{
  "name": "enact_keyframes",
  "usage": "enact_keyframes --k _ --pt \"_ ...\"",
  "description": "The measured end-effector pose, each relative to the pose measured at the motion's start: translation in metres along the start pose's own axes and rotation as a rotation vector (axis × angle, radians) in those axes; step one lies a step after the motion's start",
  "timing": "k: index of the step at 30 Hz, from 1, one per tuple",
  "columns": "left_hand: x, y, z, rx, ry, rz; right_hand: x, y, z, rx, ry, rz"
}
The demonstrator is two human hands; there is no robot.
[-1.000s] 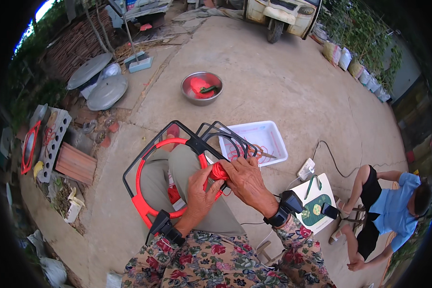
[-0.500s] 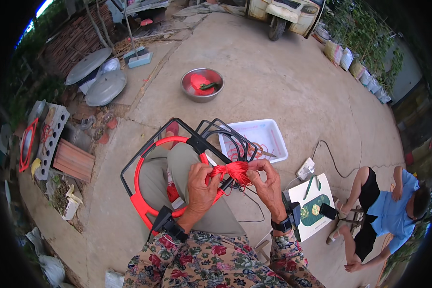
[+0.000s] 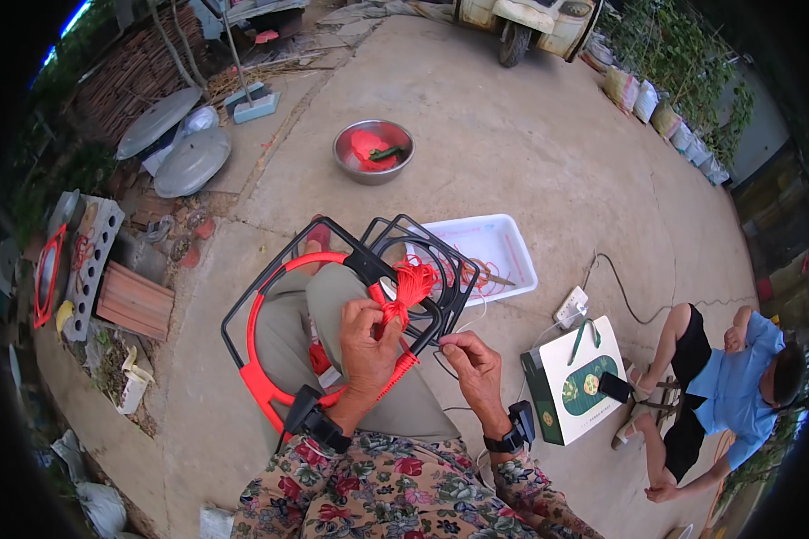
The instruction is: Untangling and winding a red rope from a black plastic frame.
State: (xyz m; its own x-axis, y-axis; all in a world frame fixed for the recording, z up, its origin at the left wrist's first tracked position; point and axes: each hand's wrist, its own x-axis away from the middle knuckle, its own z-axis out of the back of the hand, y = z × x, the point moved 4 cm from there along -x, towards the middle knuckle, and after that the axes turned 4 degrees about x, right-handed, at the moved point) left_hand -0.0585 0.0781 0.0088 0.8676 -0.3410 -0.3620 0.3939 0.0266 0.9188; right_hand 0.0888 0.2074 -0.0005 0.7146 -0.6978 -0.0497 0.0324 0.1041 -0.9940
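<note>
1 bundle of red cord [image 3: 413, 279] sits above the person's lap, over the right side of a red-and-black ring frame [image 3: 254, 334]. The left hand [image 3: 368, 349] grips the bundle's lower part between thumb and fingers, where it narrows, and the strands fan out above. The right hand [image 3: 478, 368] is apart from the bundle, its thumb and forefinger drawn close together; I cannot tell whether they hold a strand.

The cord appears gathered, and its narrow middle looks cinched, though the fingers hide any knot. The fanned end is loose, so the bundle seems only partly finished. A ribbed red section [image 3: 397, 374] runs along the frame's lower right side; whether it is wound cord is unclear.

Beyond the knees, a black frame [image 3: 466, 297] overlaps a white plastic tray [image 3: 522, 255], which contains loose red strands. Farther off stands 1 metal bowl [image 3: 374, 177].
</note>
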Motion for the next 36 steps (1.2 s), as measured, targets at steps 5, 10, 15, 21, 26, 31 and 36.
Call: enact_keyframes --k 5,10,15,21,26,31,36 --pt "-0.005 0.019 -0.002 -0.169 -0.059 -0.188 -0.016 0.028 -0.013 -0.415 -0.147 -0.267" --pt "0.004 0.016 0.002 -0.245 -0.185 -0.198 -0.016 0.044 -0.024 -0.727 -0.213 -0.294" --pt "0.004 0.016 -0.003 -0.474 -0.378 -0.254 -0.018 0.06 -0.041 -0.662 -0.251 -0.37" --pt "0.005 0.015 0.0 -0.443 -0.447 -0.229 -0.026 0.037 -0.035 0.031 -0.281 0.17" --pt "0.004 0.016 0.004 -0.427 -0.485 -0.212 -0.032 0.012 -0.039 0.416 -0.293 0.467" --pt "0.003 0.018 0.005 -0.42 -0.494 -0.216 -0.034 0.013 -0.04 0.662 -0.265 0.683" --pt "0.007 0.013 0.01 -0.284 -0.452 -0.169 -0.028 0.025 -0.034 0.455 -0.301 0.584"
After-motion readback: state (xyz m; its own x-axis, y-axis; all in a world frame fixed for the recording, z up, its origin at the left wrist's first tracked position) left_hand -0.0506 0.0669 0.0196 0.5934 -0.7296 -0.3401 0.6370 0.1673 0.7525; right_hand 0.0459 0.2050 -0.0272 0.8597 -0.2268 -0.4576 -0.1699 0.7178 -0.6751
